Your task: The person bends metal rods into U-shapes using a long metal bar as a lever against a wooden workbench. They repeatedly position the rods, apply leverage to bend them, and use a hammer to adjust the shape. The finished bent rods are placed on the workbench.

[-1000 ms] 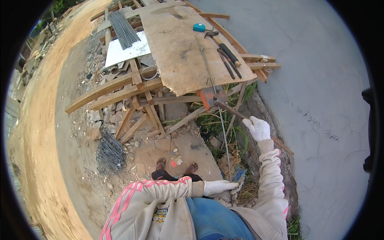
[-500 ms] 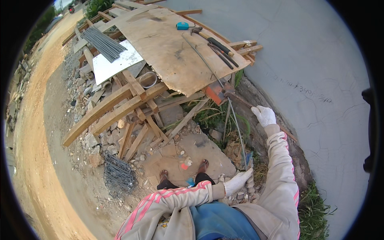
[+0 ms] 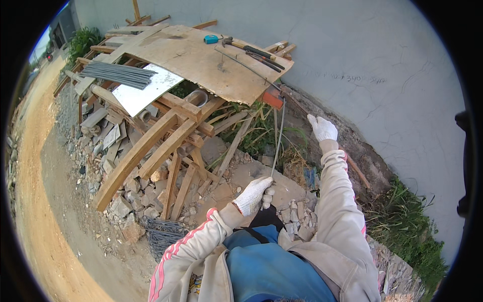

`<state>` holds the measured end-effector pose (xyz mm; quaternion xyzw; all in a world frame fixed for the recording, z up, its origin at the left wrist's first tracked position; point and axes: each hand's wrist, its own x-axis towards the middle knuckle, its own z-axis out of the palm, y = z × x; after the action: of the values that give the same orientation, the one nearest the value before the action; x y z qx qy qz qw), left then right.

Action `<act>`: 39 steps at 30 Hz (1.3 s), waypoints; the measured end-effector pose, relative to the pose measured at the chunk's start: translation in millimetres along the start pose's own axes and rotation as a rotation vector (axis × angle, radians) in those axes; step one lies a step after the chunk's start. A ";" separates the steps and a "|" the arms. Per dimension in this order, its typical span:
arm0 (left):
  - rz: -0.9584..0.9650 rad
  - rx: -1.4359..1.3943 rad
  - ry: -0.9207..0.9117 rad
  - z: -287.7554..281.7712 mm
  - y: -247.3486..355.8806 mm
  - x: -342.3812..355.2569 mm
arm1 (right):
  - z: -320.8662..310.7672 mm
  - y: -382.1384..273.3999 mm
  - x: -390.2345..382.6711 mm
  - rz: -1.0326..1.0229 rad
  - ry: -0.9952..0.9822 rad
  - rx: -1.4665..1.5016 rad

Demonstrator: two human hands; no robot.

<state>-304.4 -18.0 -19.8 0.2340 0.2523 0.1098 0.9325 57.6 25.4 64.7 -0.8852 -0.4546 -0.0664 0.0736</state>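
My left hand (image 3: 255, 195), in a white knit glove, is closed around the lower end of a thin steel rod (image 3: 278, 138). From there the rod rises to an orange-red block (image 3: 272, 98) at the near right corner of a plywood board (image 3: 201, 70). A thin rod continues across the board at an angle; the joint at the block is too small to make out. My right hand (image 3: 323, 129), also gloved, is closed at the near end of a rusty bar (image 3: 296, 101) that reaches to the block. Its fingertips are partly hidden.
On the board lie a teal tape measure (image 3: 211, 39), a hammer (image 3: 246, 48) and dark-handled pincers (image 3: 264, 61). Cut steel rods (image 3: 118, 74) rest on a white panel (image 3: 146, 90). Timber beams (image 3: 146, 151), rubble and bent wire pieces (image 3: 163, 236) surround it. A grey wall (image 3: 392, 110) stands right.
My left hand has swung left with the rod's lower end, and the rod now slants differently below the block. My right hand stays at the bar's end. The whole view has shifted.
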 end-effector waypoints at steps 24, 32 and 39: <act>-0.178 -0.212 -0.004 26.4 -21.3 -24.1 | -30.7 212.9 -148.3 0.220 -0.083 0.024; -0.156 0.019 0.012 -8.9 43.8 -69.0 | -42.5 159.6 -194.7 0.346 -0.043 0.010; -0.010 0.458 0.161 -51.1 128.4 -99.8 | -49.7 68.3 -267.5 0.496 0.022 -0.006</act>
<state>-426.9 80.5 46.2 0.4284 0.3455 0.0635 0.8325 -43.9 -236.1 59.3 -0.9691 -0.2225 -0.0574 0.0899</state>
